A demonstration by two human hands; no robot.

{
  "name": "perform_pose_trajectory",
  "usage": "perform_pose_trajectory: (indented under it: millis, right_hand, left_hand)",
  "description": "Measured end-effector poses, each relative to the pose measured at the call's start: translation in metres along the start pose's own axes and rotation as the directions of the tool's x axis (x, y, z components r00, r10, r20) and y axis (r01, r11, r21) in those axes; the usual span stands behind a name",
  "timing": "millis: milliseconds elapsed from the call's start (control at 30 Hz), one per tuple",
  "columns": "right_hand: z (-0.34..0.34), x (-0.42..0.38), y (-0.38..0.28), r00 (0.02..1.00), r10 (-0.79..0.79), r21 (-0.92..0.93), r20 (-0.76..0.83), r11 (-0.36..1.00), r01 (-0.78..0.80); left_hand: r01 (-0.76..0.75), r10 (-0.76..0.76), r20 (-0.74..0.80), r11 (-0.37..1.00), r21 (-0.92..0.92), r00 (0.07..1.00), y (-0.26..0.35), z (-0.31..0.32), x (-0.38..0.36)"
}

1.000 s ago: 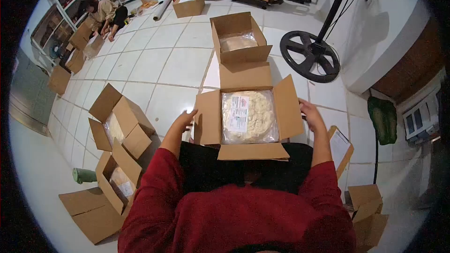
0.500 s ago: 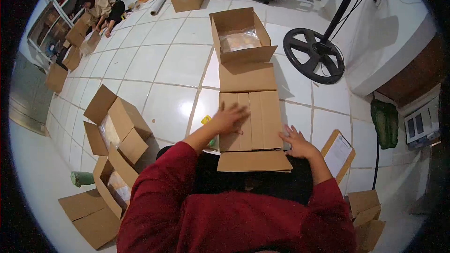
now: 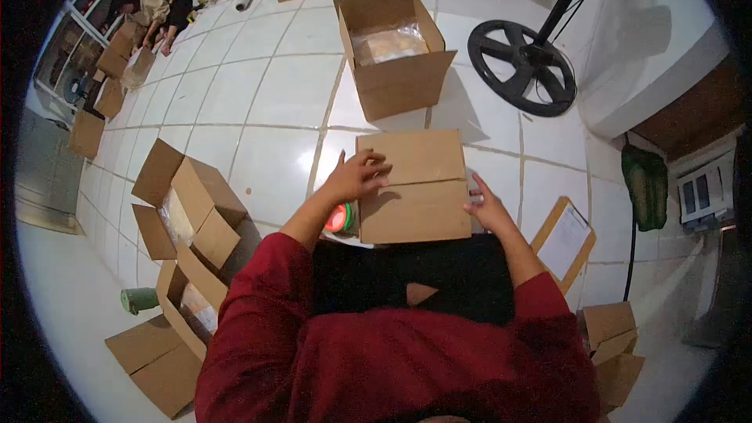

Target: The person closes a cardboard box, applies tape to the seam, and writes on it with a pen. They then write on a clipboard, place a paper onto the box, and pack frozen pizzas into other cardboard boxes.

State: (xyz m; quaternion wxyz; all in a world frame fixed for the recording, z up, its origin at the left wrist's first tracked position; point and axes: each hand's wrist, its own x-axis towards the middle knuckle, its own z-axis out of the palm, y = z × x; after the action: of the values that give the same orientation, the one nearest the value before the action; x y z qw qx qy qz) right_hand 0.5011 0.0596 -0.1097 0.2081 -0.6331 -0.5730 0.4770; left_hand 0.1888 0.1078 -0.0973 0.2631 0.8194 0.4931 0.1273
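Observation:
A cardboard box [image 3: 413,207] stands before my lap, its two wide top flaps folded down and meeting at a crosswise seam. My left hand [image 3: 357,176] is over the box's left edge, fingers apart and holding nothing. At the right side of the box is my right hand [image 3: 487,205], its fingers spread against the edge. Red and green round items [image 3: 339,218] show beside the box under my left wrist. Beyond it stands an open box [image 3: 395,55] with plastic-wrapped contents.
Open boxes [image 3: 207,204] stand at the left near a green cup [image 3: 139,300]. A clipboard [image 3: 562,244] lies at the right, with a black fan base [image 3: 523,68] behind it. Another person [image 3: 160,19] sits by shelves at the far left.
The near and far flaps of the box have been folded down over the top. My left hand has moved from the middle to the left edge. The view has shifted slightly.

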Motion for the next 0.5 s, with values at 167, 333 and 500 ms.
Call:
perform_pose_trajectory:
  millis: [167,333,500]
  right_hand:
    - [0.002,0.007,0.004,1.000,0.019,0.211,-0.004,0.977,-0.018]
    - [0.007,-0.008,0.001,0.986,-0.070,0.027,-0.149,0.997,0.075]
    - [0.006,-0.019,-0.007,0.958,-0.172,-0.130,-0.229,0.981,0.146]
  left_hand:
    - [0.075,-0.046,-0.079,0.907,0.415,0.996,0.034,0.026,-0.009]
    - [0.125,-0.018,-0.247,0.897,0.424,0.969,0.077,0.067,-0.025]
    - [0.120,-0.007,-0.290,0.920,0.374,0.957,0.083,0.067,-0.034]
